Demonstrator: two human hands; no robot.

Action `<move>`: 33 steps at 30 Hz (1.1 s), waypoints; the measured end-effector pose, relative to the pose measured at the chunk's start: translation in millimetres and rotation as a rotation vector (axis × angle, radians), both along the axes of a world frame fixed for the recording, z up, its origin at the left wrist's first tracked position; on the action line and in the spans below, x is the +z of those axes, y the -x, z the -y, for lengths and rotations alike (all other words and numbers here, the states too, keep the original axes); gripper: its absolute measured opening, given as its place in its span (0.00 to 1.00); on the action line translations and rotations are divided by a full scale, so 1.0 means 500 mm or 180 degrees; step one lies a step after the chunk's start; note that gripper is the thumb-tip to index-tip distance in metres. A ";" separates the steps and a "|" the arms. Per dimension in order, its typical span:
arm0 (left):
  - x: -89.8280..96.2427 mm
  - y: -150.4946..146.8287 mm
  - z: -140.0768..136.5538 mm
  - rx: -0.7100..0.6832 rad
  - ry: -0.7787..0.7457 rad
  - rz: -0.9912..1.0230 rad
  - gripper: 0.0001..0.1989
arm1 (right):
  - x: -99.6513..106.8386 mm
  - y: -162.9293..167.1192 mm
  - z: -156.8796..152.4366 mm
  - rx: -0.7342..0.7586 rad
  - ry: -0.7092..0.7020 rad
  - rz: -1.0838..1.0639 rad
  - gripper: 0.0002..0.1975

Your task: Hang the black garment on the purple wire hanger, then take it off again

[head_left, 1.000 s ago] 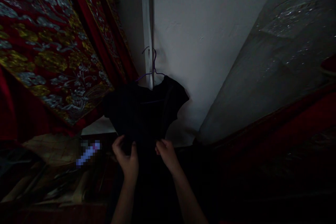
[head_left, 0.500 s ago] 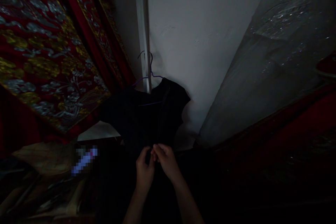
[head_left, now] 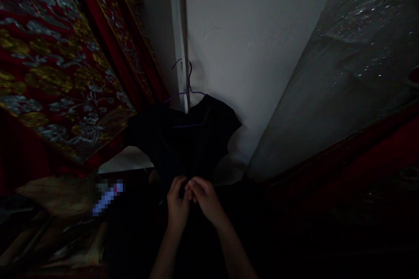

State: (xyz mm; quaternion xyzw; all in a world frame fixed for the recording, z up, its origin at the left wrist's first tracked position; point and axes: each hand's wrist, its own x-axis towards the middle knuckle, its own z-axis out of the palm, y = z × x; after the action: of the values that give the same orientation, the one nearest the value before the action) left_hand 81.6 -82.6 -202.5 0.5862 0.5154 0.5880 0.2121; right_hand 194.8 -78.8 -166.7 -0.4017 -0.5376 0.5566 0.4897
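Observation:
A black short-sleeved dress (head_left: 183,139) hangs on a thin purple wire hanger (head_left: 186,91) against a white wall, beside a pale vertical strip. My left hand (head_left: 177,207) and my right hand (head_left: 203,199) meet at the garment's waist, fingertips touching, both pinching the dark cloth along its middle seam. The room is dim, and the lower part of the dress is lost in shadow.
Red hangings with gold and silver embroidery (head_left: 59,61) fill the left. A grey glittery fabric (head_left: 330,83) slopes down on the right above red cloth (head_left: 369,152). Pale papers or boards (head_left: 55,192) lie low on the left.
My hands were apart on the dress's waist a second ago. They have come together at its middle and stay there, pinching the cloth.

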 end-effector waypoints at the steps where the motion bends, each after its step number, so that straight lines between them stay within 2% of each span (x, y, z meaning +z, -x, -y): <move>1: 0.004 0.000 -0.003 -0.0030 0.0003 0.0018 0.13 | 0.002 0.001 0.001 -0.0001 -0.0033 -0.0019 0.22; 6: 0.009 -0.007 -0.006 -0.0206 0.0211 -0.0105 0.12 | 0.002 0.006 0.003 -0.0263 -0.0075 -0.0191 0.24; 9: -0.007 -0.009 -0.002 -0.0200 0.0185 -0.0288 0.10 | 0.026 0.002 -0.013 -0.0393 0.0011 -0.0312 0.22; 12: -0.039 -0.004 -0.002 -0.0105 0.0150 -0.0408 0.08 | 0.093 -0.006 -0.059 -0.0500 0.0016 -0.0449 0.20; 17: -0.093 0.023 -0.020 -0.0103 0.0323 -0.0638 0.10 | 0.259 -0.009 -0.162 -0.0536 -0.0334 -0.0768 0.15; 19: -0.098 0.039 -0.034 -0.0113 0.0392 -0.0703 0.11 | 0.306 -0.004 -0.183 -0.0448 -0.0446 -0.0805 0.14; 21: -0.085 0.054 -0.053 -0.0210 0.0488 -0.0715 0.12 | 0.330 0.002 -0.184 -0.0339 -0.0493 -0.0760 0.14; 23: -0.049 0.063 -0.073 -0.0429 0.0552 -0.0690 0.10 | 0.335 0.006 -0.174 -0.0263 -0.0576 -0.0677 0.14; 25: 0.016 0.065 -0.092 -0.0598 0.0397 -0.0613 0.08 | 0.331 0.004 -0.162 -0.0215 -0.0720 -0.0563 0.15; 30: 0.260 0.052 -0.132 -0.0357 -0.1087 -0.0446 0.19 | 0.331 -0.014 -0.151 -0.0106 -0.1013 -0.0168 0.14; 32: 0.344 0.049 -0.149 -0.0392 -0.1521 -0.0728 0.17 | 0.339 -0.022 -0.149 -0.0100 -0.1143 -0.0033 0.14; 33: 0.374 0.047 -0.157 -0.0474 -0.1636 -0.0941 0.14 | 0.344 -0.026 -0.147 -0.0118 -0.1211 0.0033 0.14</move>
State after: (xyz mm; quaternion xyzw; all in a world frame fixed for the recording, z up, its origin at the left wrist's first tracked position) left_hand 58.0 -3.9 -15.3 0.7361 0.3305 0.5903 0.0221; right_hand 207.6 -5.1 5.5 -0.3145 -0.6281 0.4337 0.5643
